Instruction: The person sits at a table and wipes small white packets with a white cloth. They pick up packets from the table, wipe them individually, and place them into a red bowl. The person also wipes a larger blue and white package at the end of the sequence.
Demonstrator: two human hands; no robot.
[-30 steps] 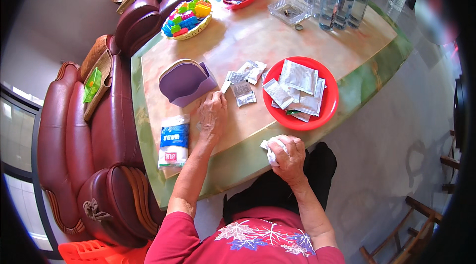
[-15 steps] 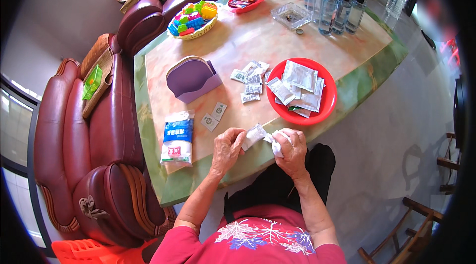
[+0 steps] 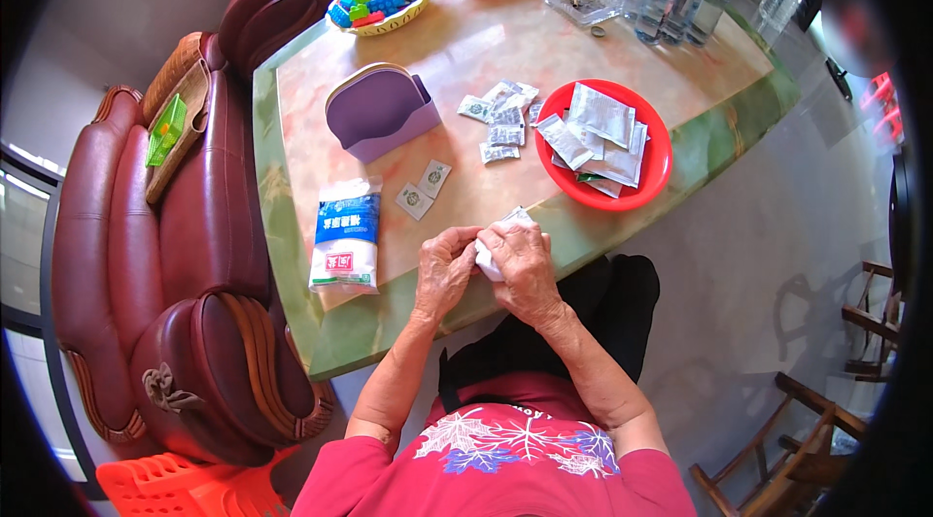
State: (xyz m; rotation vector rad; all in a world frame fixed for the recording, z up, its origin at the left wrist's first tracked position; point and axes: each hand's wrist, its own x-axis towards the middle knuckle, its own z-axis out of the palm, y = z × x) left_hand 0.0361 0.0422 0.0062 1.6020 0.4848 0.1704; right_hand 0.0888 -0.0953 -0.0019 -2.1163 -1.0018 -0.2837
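From where I stand, a maroon sofa (image 3: 219, 187) is at left, then a blue-and-white bag (image 3: 346, 237) on the table (image 3: 486, 41), a purple box (image 3: 384, 116) behind it. Two small packets (image 3: 415, 200) lie flat beside them. Next, the left hand (image 3: 447, 271) curls narrow against a white wad (image 3: 488, 265); whether its fingertips grip anything, I can't tell. The wad is between the hands, at the table's near edge, the right hand's (image 3: 526, 269) fingers closed over it. Rightward, a red plate (image 3: 660, 153) holds larger sachets (image 3: 601, 114); bottles (image 3: 671, 2) stand beyond.
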